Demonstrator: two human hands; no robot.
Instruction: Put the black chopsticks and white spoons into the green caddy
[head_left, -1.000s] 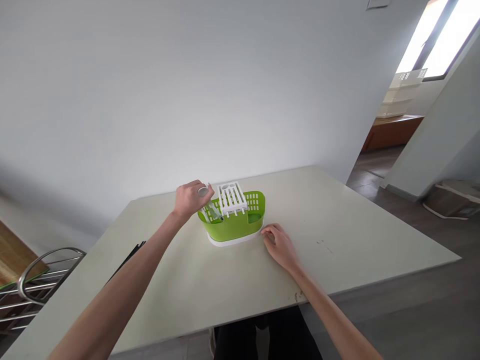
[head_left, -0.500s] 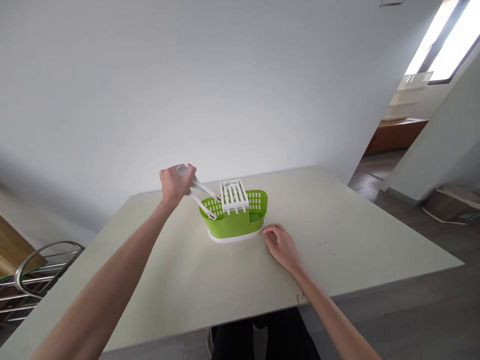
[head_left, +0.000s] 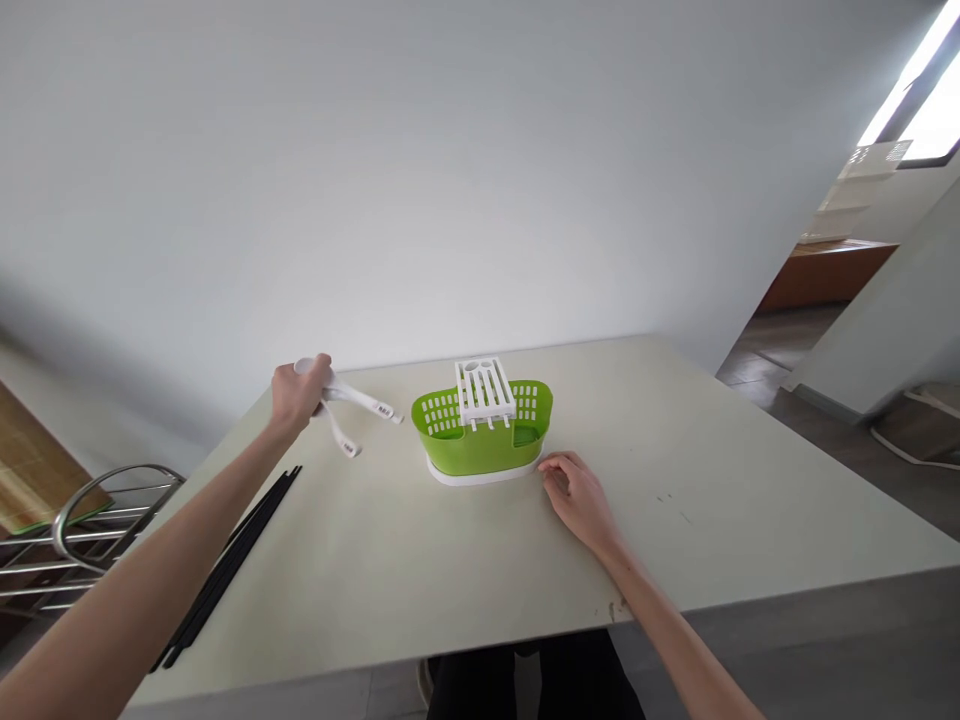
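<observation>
My left hand (head_left: 298,392) is closed around white spoons (head_left: 364,402), raised left of the green basket (head_left: 480,450). Their handles splay out to the right and down, and one round bowl shows above my fingers. I cannot tell exactly how many spoons there are. The basket stands upright on its white base tray (head_left: 487,477), with a white slotted rack (head_left: 486,391) across its top. My right hand (head_left: 581,497) rests on the table at the basket's right end, fingers loosely curled with nothing visible in them. Its fingertips are at the tray's edge; contact is unclear.
Black chopsticks (head_left: 238,552) lie on the pale table (head_left: 420,570) at the left, partly behind my left forearm. A metal rack (head_left: 112,520) and a wooden board (head_left: 45,460) are beyond the left edge. The wall (head_left: 450,180) rises behind the table.
My left hand has moved left with the spoons, away from the basket. The view has shifted left, so black chopsticks now show. My right hand stays beside the basket.
</observation>
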